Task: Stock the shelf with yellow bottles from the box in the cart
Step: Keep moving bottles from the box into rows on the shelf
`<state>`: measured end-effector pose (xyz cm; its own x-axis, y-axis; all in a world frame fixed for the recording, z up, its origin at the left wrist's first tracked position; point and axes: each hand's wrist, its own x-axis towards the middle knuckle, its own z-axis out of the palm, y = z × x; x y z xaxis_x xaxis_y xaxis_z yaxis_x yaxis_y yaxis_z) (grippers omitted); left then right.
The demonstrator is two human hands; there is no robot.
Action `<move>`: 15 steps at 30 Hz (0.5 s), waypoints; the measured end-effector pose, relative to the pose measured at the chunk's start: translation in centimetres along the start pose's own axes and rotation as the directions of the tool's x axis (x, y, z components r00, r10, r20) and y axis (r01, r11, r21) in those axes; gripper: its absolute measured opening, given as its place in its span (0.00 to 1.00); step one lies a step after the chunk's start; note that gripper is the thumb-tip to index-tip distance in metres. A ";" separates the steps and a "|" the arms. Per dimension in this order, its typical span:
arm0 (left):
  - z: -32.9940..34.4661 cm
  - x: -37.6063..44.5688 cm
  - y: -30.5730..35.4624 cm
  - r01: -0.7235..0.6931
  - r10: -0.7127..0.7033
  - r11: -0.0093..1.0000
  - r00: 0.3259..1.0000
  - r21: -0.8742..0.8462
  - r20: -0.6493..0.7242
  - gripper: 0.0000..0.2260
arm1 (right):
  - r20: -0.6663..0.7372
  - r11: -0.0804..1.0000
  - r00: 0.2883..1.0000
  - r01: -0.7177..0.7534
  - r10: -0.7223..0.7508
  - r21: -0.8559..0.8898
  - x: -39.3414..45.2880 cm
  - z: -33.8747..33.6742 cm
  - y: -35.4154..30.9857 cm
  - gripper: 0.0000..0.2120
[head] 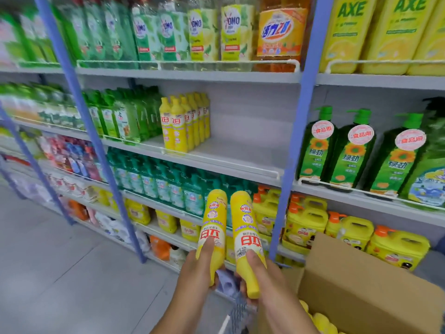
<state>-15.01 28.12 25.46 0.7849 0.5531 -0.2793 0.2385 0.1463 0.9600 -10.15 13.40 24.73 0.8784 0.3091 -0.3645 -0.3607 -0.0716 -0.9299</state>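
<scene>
While the shelving (216, 162) fills most of the view, its blue uprights split it into bays, and the middle shelf of the centre bay carries the yellow stock at its left end: a tight block of yellow bottles (184, 122), two across at the front lip and running back in rows toward the rear (five or six deep, though the far ones blur together). To the right of that block the same shelf board runs bare as far as the blue upright (297, 131).

At the lower right corner of the view stands one brown cardboard box (361, 283), flaps up, with several rounded yellow bottle ends (321, 320) showing inside at its near left corner; I cannot count them. Just left of the box a bit of the cart's grey wire rim (239, 309) shows.

Two more yellow bottles are in hand, both held caps toward the person so the red label characters read upside down, bases pointing up at the shelving. The left bottle (214, 222) sits in the left hand (196, 271), fingers wrapped round its narrow neck end and thumb laid up along the label. The right bottle (248, 235) is grasped the same way by the right hand (271, 285). The two bottles stand near each other, not touching, below the front edge of the middle shelf.
</scene>
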 end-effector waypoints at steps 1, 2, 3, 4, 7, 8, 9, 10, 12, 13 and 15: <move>-1.4 1.3 0.5 -0.011 0.011 1.000 1.000 0.029 -0.008 0.26 | 0.002 1.000 1.000 0.008 -0.008 -0.002 0.4 1.6 -0.5 0.32; -2.8 2.4 1.2 -0.007 0.008 0.998 1.000 0.064 -0.012 0.27 | 0.006 1.000 1.000 0.014 -0.014 -0.009 1.0 3.3 -1.0 0.30; -4.4 3.9 1.6 -0.024 0.025 0.996 1.000 0.083 -0.007 0.28 | 0.005 1.000 1.000 0.017 -0.017 -0.015 1.7 5.1 -1.6 0.31; -5.8 5.0 2.4 -0.035 0.036 0.995 0.999 0.098 -0.008 0.30 | -0.002 1.000 1.000 0.022 -0.022 -0.011 2.6 6.9 -2.0 0.34; -9.9 8.5 4.3 -0.053 0.057 0.992 0.998 0.112 -0.030 0.25 | -0.018 1.000 1.000 0.023 -0.023 -0.003 4.9 12.1 -4.0 0.41; -11.0 9.5 5.1 -0.056 0.059 0.992 0.998 0.113 -0.023 0.25 | -0.027 1.000 0.999 0.028 -0.028 0.004 5.6 13.6 -4.6 0.41; -12.0 10.6 5.8 -0.063 0.063 0.993 0.998 0.103 0.013 0.27 | -0.038 0.999 0.999 0.033 -0.033 0.014 6.3 14.9 -5.3 0.41; -13.0 11.6 6.5 -0.062 0.059 0.992 0.998 0.106 0.036 0.28 | -0.046 0.999 0.998 0.040 -0.039 0.024 6.9 16.2 -5.8 0.40; -14.5 13.4 8.0 -0.063 0.056 0.991 0.997 0.115 0.062 0.25 | -0.060 0.996 0.996 0.073 -0.069 0.052 8.3 18.4 -6.7 0.40; -15.1 14.3 8.8 -0.073 0.065 0.991 0.995 0.109 0.075 0.22 | -0.074 0.994 0.994 0.088 -0.084 0.059 8.8 19.3 -7.3 0.40; -15.7 15.8 10.4 -0.089 0.076 0.991 0.990 0.102 0.123 0.21 | -0.089 0.993 0.990 0.110 -0.105 0.051 9.8 20.6 -8.5 0.40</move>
<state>-9.07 51.29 31.32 0.8649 0.4579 -0.2055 0.2252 0.0118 0.9742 -4.90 36.55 30.01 0.9358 0.2297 -0.2673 -0.2772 0.0114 -0.9607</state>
